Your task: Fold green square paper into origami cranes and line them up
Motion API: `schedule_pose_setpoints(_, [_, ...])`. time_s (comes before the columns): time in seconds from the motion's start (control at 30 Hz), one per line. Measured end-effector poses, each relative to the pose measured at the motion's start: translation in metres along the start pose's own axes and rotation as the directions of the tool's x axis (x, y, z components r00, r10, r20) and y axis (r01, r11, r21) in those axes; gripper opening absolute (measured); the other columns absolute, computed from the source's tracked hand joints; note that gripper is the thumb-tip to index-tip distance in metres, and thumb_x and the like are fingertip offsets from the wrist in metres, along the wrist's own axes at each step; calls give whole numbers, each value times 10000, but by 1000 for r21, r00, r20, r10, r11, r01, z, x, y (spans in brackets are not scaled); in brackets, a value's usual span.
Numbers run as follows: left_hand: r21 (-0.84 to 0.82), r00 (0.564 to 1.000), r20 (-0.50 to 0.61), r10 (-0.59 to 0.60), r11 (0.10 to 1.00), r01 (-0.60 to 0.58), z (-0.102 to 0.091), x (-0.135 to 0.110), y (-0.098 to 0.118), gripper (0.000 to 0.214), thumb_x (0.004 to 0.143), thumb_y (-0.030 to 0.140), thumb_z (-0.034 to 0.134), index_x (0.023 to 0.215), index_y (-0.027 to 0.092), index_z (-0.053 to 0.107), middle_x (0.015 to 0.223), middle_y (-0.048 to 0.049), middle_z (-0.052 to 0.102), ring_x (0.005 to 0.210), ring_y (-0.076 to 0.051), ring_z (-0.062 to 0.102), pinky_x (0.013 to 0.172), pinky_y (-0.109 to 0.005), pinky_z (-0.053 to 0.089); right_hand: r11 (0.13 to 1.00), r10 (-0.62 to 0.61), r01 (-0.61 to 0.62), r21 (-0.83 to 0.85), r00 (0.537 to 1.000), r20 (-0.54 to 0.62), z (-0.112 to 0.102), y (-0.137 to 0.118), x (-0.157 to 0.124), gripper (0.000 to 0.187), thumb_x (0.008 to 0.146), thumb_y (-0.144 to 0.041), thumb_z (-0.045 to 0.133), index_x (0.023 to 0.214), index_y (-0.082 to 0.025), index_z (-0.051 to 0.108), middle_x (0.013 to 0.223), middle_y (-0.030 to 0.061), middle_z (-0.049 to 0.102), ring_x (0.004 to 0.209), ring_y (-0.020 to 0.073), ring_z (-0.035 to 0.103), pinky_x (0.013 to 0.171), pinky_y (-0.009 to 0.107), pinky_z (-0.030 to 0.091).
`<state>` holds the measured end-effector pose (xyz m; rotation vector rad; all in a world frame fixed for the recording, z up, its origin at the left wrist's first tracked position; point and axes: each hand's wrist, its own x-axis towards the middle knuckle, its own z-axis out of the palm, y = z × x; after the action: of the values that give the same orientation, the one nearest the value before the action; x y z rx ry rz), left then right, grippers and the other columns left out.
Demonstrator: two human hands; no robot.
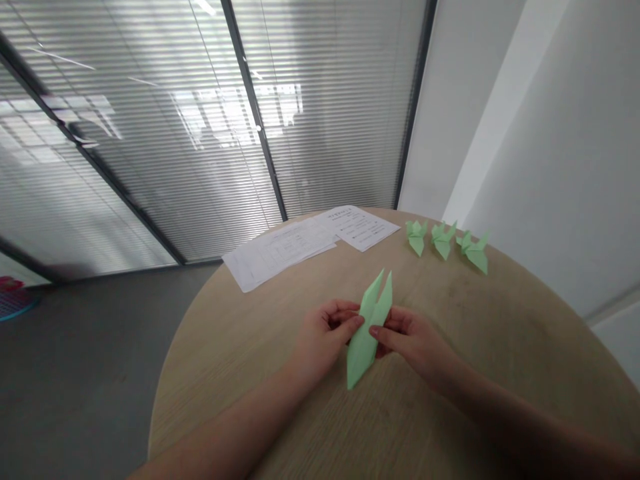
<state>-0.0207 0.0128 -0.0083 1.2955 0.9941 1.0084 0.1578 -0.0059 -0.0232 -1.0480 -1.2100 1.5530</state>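
Observation:
A light green folded origami paper [364,353] is held up over the table, long and narrow, with two pointed prongs at its upper end and a single point at its lower end. My left hand [333,333] pinches its left edge, thumb on the front face. On the opposite edge, my right hand [407,337] grips it the same way, thumb in front and the other fingers partly hidden behind the paper. Three finished-looking green paper cranes [443,241] stand in a row at the table's far right.
The round wooden table [240,360] fills the lower view. Printed sheets [290,250] overlap near its far edge. Beyond are a glass partition with blinds [330,133] and a white wall [565,167]. A red and blue basket [15,299] sits on the grey floor at left.

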Motion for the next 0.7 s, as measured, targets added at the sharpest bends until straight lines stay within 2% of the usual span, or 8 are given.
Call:
schedule_pose_setpoints(0.23, [-15, 997, -30, 64, 998, -65, 0, 2, -1, 225, 700, 260, 801, 812, 156, 636, 669, 10, 654, 596, -111, 593, 576, -231, 468, 999, 20, -21, -25, 1000, -15, 1, 2, 1, 512, 780, -642, 697, 948, -161, 656, 717, 10, 639, 581, 143, 608, 561, 302, 555])
schedule_pose_setpoints(0.43, [0, 997, -21, 79, 997, -79, -1, 4, -4, 255, 693, 268, 829, 763, 157, 611, 624, 36, 597, 575, -92, 559, 561, -211, 446, 992, 39, -36, -118, 999, 20, 2, 6, -1, 534, 810, -663, 648, 986, -159, 627, 755, 22, 618, 601, 157, 603, 533, 302, 547])
schedule_pose_setpoints(0.57, [-86, 998, 65, -24, 996, 30, -1, 5, -6, 329, 702, 336, 841, 884, 161, 629, 712, 9, 673, 645, -128, 636, 632, -254, 516, 998, 29, -30, -59, 999, -16, 1, 6, -1, 490, 832, -635, 629, 1008, -178, 630, 765, 26, 628, 644, 184, 617, 553, 320, 545])
schedule_pose_setpoints(0.7, [-10, 975, 179, -135, 990, 139, -2, 3, -4, 351, 728, 414, 821, 912, 138, 706, 788, -45, 731, 694, -144, 664, 678, -264, 519, 1000, -3, 1, -21, 995, -95, -4, 6, 2, 437, 819, -605, 660, 934, -185, 637, 773, 24, 628, 673, 184, 606, 587, 317, 529])
